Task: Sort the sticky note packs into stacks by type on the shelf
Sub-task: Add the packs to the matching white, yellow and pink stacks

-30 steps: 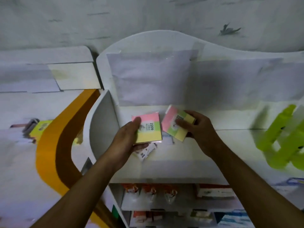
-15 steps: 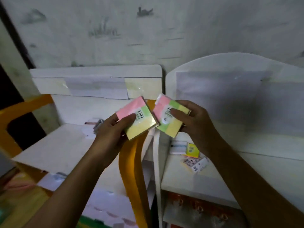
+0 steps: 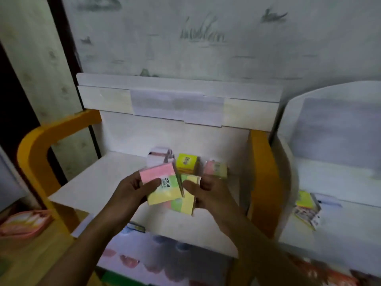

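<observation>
Over the white shelf [image 3: 99, 182], my left hand [image 3: 132, 195] grips a pink-green-yellow sticky note pack [image 3: 161, 185] and my right hand [image 3: 208, 195] a matching pack [image 3: 186, 203], edges overlapping, apparently to merge them. Behind them, against the shelf's back, sit a yellow pack stack [image 3: 186, 163] and another tricolour pack [image 3: 215, 169], likely their destination.

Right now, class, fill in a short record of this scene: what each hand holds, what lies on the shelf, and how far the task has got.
left hand: holds a pink, green and yellow pack marked 2209
right hand: holds a matching pack, overlapping the first
shelf: yellow pack and striped pack at the back
task stage: both held packs not yet set down
</observation>
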